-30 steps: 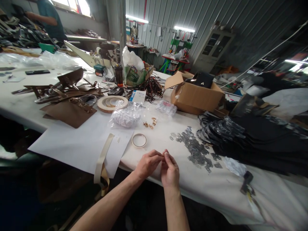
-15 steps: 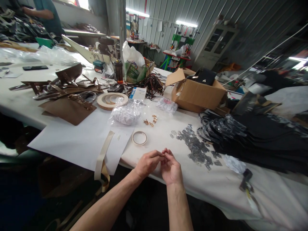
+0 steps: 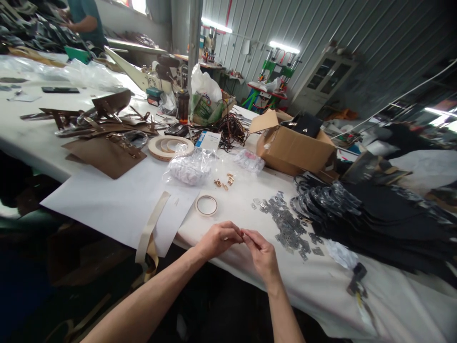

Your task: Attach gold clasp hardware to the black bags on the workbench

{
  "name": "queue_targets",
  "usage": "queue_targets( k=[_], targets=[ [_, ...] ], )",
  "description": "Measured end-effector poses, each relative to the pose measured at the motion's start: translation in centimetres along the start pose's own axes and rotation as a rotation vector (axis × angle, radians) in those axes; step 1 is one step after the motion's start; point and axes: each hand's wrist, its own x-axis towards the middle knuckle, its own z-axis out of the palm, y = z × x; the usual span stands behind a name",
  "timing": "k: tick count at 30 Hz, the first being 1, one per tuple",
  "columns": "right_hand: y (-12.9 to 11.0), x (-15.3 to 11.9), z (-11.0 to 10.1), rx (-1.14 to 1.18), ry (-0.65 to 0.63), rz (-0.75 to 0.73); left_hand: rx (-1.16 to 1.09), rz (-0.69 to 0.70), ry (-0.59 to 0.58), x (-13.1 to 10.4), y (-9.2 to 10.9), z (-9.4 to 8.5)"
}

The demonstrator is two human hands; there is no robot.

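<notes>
My left hand (image 3: 221, 239) and my right hand (image 3: 262, 250) meet fingertip to fingertip above the table's front edge. Both are closed in a pinch around a tiny metal piece (image 3: 243, 234), mostly covered by the fingers, so its kind is unclear. Beyond them a few small gold-coloured metal fittings (image 3: 224, 182) lie on the white tabletop. A roll of tape (image 3: 206, 205) rests flat just past my left hand. To the right of my right hand spreads a pile of thin grey metal plates (image 3: 289, 224).
A clear bag (image 3: 189, 167), larger tape rolls (image 3: 170, 146) and brown leather pieces (image 3: 107, 150) lie at left on white paper (image 3: 93, 205) and table. A cardboard box (image 3: 296, 147) stands behind. Black bag pieces (image 3: 374, 209) are stacked right. A co-worker (image 3: 87, 24) stands far left.
My right hand has turned from palm-up to knuckles-up and its wrist has shifted right. The fingertips of both hands still meet. The camera view has tilted slightly.
</notes>
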Motion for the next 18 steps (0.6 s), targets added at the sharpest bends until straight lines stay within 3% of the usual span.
queue_targets(
  k=[3, 6, 13, 15, 18],
  targets=[
    [-0.8, 0.3, -0.6, -0.158, -0.033, -0.140, 0.009, -0.024, -0.006, -0.2, -0.4, 0.1],
    [-1.1, 0.0, -0.7, -0.246, -0.047, -0.183, 0.051, -0.032, -0.047, -0.5, -0.7, 0.2],
    [-0.7, -1.8, 0.8, -0.130, 0.137, 0.166, 0.296, -0.064, -0.133, -0.9, -0.2, 0.6],
    [-0.6, -2.1, 1.4, -0.024, 0.208, 0.260, 0.272, -0.046, -0.101, -0.5, 0.2, 0.5],
    [-0.6, -2.3, 2.4, 0.319, 0.351, 0.351, 0.120, -0.053, 0.037, 0.1, 0.9, 0.1]
  ],
)
